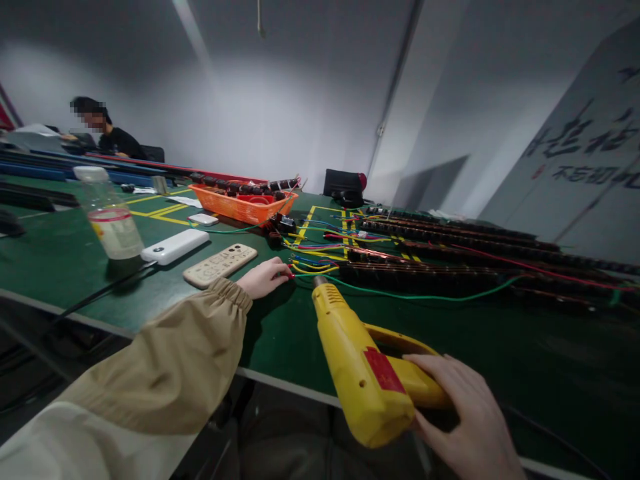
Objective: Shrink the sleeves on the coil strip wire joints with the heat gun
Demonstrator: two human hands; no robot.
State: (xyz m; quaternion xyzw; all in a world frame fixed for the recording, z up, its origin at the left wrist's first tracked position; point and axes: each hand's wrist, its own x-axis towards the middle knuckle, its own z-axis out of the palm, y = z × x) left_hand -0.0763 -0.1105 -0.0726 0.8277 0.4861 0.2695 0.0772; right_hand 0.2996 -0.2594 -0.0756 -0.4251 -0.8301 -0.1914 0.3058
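My right hand (467,417) grips the handle of a yellow heat gun (357,363) with a red label, its nozzle aimed at a bundle of coloured wires (313,263) on the green table (280,333). My left hand (264,277), in a tan sleeve, rests on the table with its fingers pinched on a red wire end (290,273) just ahead of the nozzle. Long rows of dark components (450,260) with wires run off to the right.
An orange basket (240,207) of dark parts stands further back. A beige remote (220,264), a white power bank (175,246) and a clear plastic bottle (113,223) lie left of my hand. Another person (107,133) sits at the far left.
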